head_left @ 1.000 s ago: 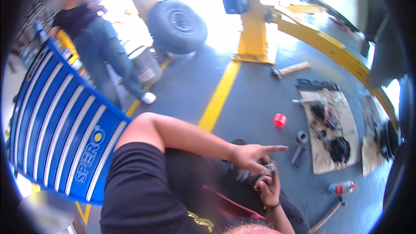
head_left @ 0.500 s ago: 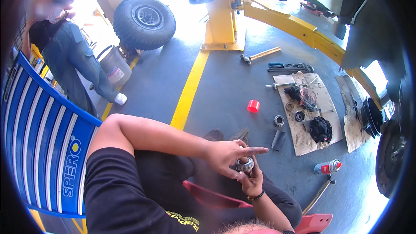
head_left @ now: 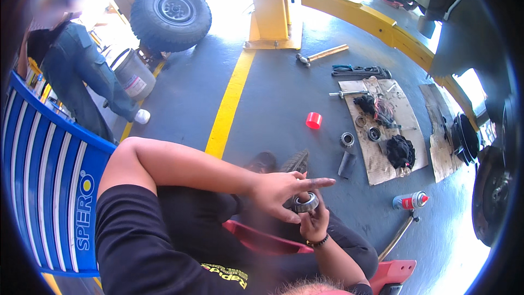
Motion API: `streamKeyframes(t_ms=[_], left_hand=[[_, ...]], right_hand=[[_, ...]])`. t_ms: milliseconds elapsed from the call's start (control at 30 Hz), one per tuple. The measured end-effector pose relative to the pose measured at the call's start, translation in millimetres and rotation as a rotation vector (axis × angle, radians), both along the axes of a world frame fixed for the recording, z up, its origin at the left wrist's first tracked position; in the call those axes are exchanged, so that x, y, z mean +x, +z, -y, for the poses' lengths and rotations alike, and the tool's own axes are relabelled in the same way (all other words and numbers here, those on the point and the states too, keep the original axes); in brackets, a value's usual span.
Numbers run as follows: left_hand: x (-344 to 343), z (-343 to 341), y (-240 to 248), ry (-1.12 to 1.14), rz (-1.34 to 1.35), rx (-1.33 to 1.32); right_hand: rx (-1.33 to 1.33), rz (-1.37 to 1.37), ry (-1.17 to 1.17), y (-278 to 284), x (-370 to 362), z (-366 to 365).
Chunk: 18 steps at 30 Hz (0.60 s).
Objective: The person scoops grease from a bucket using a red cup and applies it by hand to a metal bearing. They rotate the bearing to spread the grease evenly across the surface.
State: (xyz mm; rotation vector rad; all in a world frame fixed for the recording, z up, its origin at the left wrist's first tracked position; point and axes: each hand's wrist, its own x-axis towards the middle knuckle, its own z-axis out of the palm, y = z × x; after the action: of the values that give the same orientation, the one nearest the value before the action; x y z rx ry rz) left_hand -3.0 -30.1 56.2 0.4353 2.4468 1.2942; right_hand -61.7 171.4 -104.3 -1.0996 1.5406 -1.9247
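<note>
while the right hand (head_left: 316, 223) curls around a metal bearing (head_left: 308, 206), the left hand (head_left: 275, 194), half open, index finger outstretched, meets it from the left; white lettering marks the blue cabinet (head_left: 64, 186), yellow lettering the black shirt (head_left: 136, 235).

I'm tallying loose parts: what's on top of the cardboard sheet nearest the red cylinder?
The cardboard sheet carries a bunched black cloth, two rings and a dark heap, among other items. Anything beneath the cloth is hidden.
</note>
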Motion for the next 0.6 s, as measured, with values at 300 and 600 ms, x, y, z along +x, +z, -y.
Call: streamKeyframes(t_ms=[300,600], left_hand=[[-2,14,2,0.029,0.038,-0.1],[-9,24,-14,0.007,0.007,0.073]], right_hand=[[0.008,-0.318,0.049,11,8,6],[0.006,-0.433,0.262,15,-11,13]])
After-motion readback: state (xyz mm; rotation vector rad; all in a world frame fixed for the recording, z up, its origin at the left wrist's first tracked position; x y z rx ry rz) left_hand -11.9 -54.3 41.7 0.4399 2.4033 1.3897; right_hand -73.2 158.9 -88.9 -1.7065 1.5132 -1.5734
